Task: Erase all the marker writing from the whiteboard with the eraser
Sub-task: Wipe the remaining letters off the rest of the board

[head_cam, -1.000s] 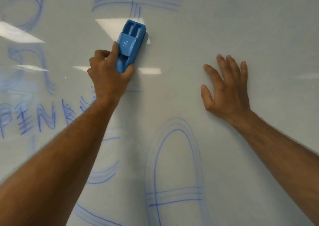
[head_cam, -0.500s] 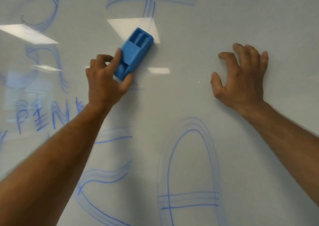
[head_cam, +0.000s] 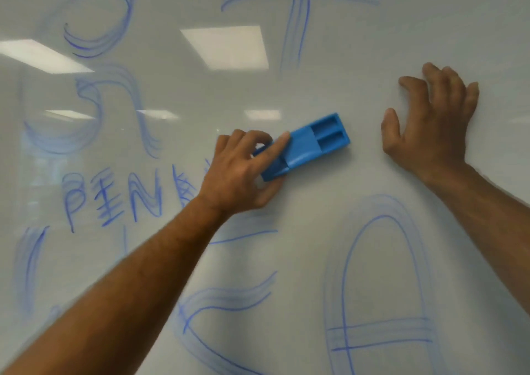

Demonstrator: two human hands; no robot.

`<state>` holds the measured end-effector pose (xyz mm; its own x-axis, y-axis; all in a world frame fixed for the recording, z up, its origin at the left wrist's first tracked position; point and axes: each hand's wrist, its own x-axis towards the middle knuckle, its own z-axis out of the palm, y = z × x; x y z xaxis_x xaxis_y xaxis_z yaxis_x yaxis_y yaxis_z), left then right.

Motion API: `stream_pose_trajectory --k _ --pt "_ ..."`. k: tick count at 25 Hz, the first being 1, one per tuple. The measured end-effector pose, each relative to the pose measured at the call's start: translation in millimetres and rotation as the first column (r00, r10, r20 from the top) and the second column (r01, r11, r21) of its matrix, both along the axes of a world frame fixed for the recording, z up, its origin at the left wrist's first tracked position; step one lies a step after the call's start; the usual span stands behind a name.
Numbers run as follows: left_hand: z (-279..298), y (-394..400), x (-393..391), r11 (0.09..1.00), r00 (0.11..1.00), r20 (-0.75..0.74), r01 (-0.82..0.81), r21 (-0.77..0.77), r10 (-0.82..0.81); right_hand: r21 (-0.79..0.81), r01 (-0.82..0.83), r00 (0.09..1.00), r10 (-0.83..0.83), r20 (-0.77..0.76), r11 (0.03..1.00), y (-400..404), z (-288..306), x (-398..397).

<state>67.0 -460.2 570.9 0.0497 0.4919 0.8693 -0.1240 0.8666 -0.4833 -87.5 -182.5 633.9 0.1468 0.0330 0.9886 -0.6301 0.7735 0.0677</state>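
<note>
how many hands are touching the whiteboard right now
2. The right hand rests its fingers on the bare whiteboard at right; the left hand presses the blue eraser against it at centre.

Eraser (head_cam: 308, 145) on whiteboard (head_cam: 329, 93) — between hands (writing around).

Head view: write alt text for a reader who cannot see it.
A person's left hand presses a blue eraser flat against a whiteboard, while the right hand braces on the board beside it. Blue marker writing, partly smeared, surrounds the wiped middle.
</note>
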Motion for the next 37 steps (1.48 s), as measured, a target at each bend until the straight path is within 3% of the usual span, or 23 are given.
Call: stream_pose_trajectory --k 3,7,9,11,13,16,19,21,23,24,26,28,30,34,37 --pt "12 -44 20 0.978 0.994 -0.104 0.032 0.205 -0.01 -0.003 0.013 1.0 -0.014 -0.01 1.0 0 -2 -2" --pt "15 -67 32 0.849 0.984 -0.168 0.134 0.512 -0.054 -0.007 0.034 0.999 -0.035 -0.02 0.999 -2 -3 -4" --pt "9 -62 29 0.907 0.99 -0.133 0.096 0.409 -0.045 -0.01 0.038 0.999 -0.038 -0.028 0.999 -2 -2 -5" --pt "-4 -56 27 0.989 0.999 -0.041 0.03 0.142 -0.025 -0.014 0.044 0.998 -0.045 -0.039 0.999 -2 -3 -5" --pt "-16 -50 26 0.997 0.998 0.06 -0.013 -0.071 0.017 -0.011 0.051 0.998 -0.051 -0.045 0.999 -2 -3 -5" --pt "-14 -57 28 0.991 0.997 0.07 -0.031 -0.129 0.041 -0.007 0.047 0.998 -0.047 -0.041 0.999 -2 -2 -6" --pt "2 -72 32 0.989 0.998 -0.055 0.01 0.149 -0.002 -0.014 0.051 0.997 -0.052 -0.053 0.999 -1 -3 -6" --pt "16 -74 35 0.891 0.987 -0.152 0.119 0.439 -0.057 -0.017 0.045 0.997 -0.046 -0.054 0.999 0 -3 -6" --pt "24 -65 30 0.836 0.983 -0.172 0.15 0.528 -0.068 -0.017 0.04 0.998 -0.041 -0.048 0.999 -2 -3 -5" --pt "26 -59 26 0.883 0.987 -0.151 0.12 0.454 -0.056 -0.017 0.04 0.998 -0.041 -0.044 0.999 -2 -2 -5" --pt "26 -42 18 0.991 0.998 -0.051 0.037 0.129 -0.031 -0.014 0.044 0.998 -0.044 -0.034 0.999 -1 -2 -4" --pt "28 -26 10 0.989 0.998 0.05 -0.017 -0.148 0.024 -0.007 0.049 0.998 -0.05 -0.031 0.999 -1 -1 -4" --pt "40 -17 3 0.98 0.997 0.054 -0.041 -0.197 0.052 0.001 0.051 0.998 -0.051 -0.027 0.999 -1 1 -3" --pt "80 -14 -3 0.984 0.992 -0.119 -0.009 0.18 0.031 0.024 0.061 0.998 -0.061 -0.03 0.998 -1 7 -2" --pt "113 -1 2 0.824 0.989 -0.146 0.085 0.561 -0.002 0.059 0.068 0.996 -0.064 -0.065 0.996 2 15 -1"
